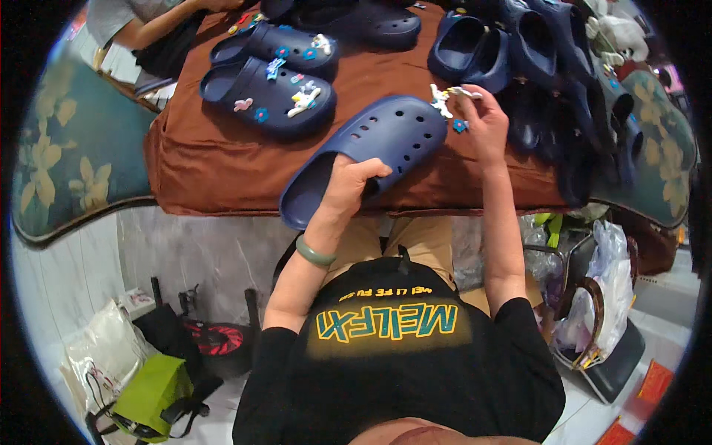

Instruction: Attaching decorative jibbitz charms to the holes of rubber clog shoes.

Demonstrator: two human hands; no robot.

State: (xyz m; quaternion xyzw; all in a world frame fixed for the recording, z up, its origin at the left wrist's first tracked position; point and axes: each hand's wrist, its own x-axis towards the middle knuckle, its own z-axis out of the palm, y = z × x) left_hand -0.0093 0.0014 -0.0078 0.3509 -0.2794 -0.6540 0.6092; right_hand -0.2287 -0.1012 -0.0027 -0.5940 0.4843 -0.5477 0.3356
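Note:
A navy foam clog (404, 133) with rows of holes and no charms on its top is in my left hand (347, 185). The fingers reach inside its opening and the thumb presses on the outside. Just off the toe, my right hand (486, 122) pinches a small white charm (467, 93) between thumb and fingers; its exact shape is partly hidden. A white figure charm (440, 101) and a blue flower charm (460, 126) lie beside those fingertips, by the clog's toe. To the left sits a navy clog (271, 100) decorated with white, pink and blue charms.
Behind it lies another decorated clog (289, 50). Many plain navy clogs (534, 44) are heaped at the right of the brown cloth-covered table (185, 163). A person's arm (159, 28) shows at the far left. Bags, including a green one (152, 393), stand on the floor.

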